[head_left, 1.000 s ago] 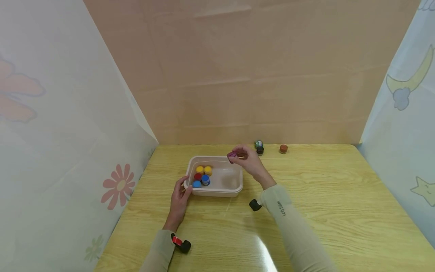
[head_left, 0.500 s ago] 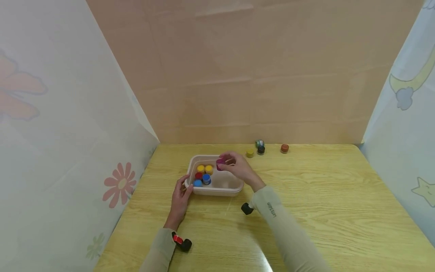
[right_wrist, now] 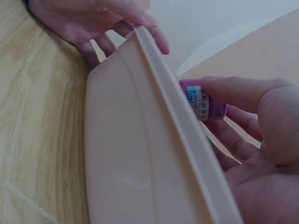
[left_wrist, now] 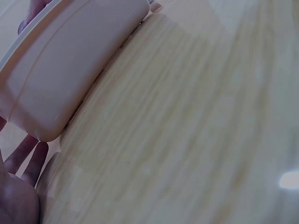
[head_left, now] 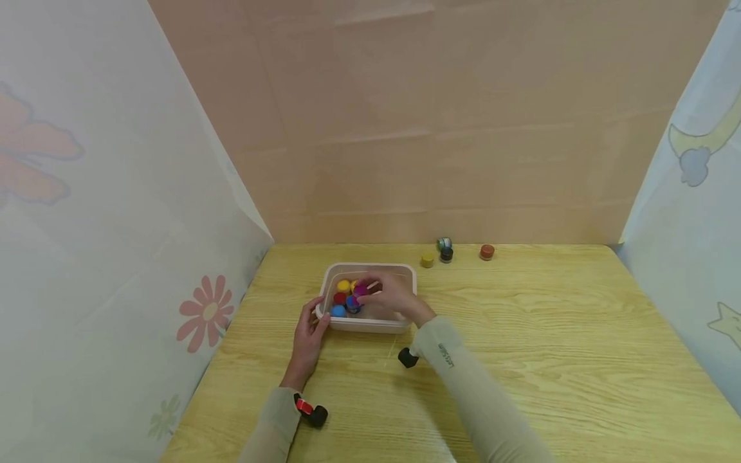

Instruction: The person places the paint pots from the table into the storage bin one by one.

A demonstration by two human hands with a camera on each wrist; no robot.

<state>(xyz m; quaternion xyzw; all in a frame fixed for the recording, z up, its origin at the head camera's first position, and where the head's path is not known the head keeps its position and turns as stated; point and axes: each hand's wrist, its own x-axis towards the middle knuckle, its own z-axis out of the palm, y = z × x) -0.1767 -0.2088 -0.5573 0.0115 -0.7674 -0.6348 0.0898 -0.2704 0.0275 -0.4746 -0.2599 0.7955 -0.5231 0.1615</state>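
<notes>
My right hand point(head_left: 395, 297) pinches a small magenta jar point(right_wrist: 198, 100) between thumb and fingers, inside the pale pink plastic bin point(head_left: 370, 265). In the right wrist view the jar shows a printed label with a barcode, just behind the bin's rim. Under and beside it in the head view are a blue jar point(head_left: 352, 306), a dark red jar point(head_left: 339, 298), a light blue jar point(head_left: 338, 311) and yellow jars point(head_left: 344, 285), one partly hidden by the hand. At the bin's left front corner, my left hand point(head_left: 307, 337) grips the rim with thumb and fingers.
Behind the bin to the right stand a yellow jar point(head_left: 427, 260), a black jar point(head_left: 446, 254) and a red-orange jar point(head_left: 487, 251). A green jar point(head_left: 444, 244) lies at the wooden table's point(head_left: 550, 334) back edge, near the brown backdrop point(head_left: 463, 161).
My right hand has carried the magenta jar left and down, from over the bin's right back corner to above the jars inside. The left hand has stayed on the bin's corner.
</notes>
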